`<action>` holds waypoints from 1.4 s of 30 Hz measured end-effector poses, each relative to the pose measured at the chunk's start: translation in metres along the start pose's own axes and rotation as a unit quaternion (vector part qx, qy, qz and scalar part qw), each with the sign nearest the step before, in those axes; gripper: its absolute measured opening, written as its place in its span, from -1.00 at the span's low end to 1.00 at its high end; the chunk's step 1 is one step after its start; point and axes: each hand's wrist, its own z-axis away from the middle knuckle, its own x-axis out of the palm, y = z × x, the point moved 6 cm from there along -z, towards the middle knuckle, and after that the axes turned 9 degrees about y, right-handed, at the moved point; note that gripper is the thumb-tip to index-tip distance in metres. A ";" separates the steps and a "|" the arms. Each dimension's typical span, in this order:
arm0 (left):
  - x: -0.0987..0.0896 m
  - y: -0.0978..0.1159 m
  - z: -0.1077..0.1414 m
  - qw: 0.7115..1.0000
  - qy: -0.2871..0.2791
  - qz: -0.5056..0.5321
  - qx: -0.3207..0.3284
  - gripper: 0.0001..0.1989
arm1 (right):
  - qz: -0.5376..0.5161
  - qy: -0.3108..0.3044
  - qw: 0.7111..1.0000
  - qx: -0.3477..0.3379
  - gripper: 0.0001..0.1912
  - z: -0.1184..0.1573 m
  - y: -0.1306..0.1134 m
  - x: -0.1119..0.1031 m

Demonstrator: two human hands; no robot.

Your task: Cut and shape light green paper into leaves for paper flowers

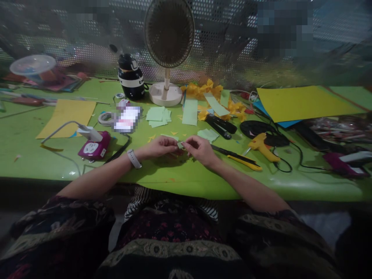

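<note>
Both hands meet over the front middle of the green table (174,180). A small piece of green paper (180,145) is pinched between them. My left hand (162,147), with a pale watch on its wrist, has its thumb and fingers closed at the paper's left side. On the right side, my right hand (201,150) grips the same piece between thumb and forefinger. Beyond the hands lie a stack of light green paper squares (157,115) and a looser pile of green pieces (208,135). Small yellow paper scraps (151,138) are scattered close by.
A yellow-handled cutter (244,161), a yellow glue gun (264,147) and a black stapler (219,126) lie to the right. A fan (166,95) and a dark flask (132,83) stand behind. At left are a purple power socket (95,147), a tape roll (105,119) and yellow paper (68,116).
</note>
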 end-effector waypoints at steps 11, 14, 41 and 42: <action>0.003 0.006 0.003 1.000 0.028 -0.003 -0.010 -0.86 | 0.010 -0.004 1.000 -0.014 -0.68 0.000 0.000 0.000; 0.003 0.004 0.002 1.000 0.025 -0.007 -0.003 -0.86 | 0.023 0.001 0.999 -0.022 -0.70 0.000 0.000 0.000; 0.002 0.000 0.001 0.999 0.027 0.010 -0.023 -0.86 | 0.023 0.004 1.000 -0.017 -0.69 -0.001 -0.001 0.000; 0.002 0.000 0.001 0.999 0.028 0.019 -0.027 -0.86 | 0.008 0.005 1.000 -0.008 -0.65 -0.002 0.001 -0.001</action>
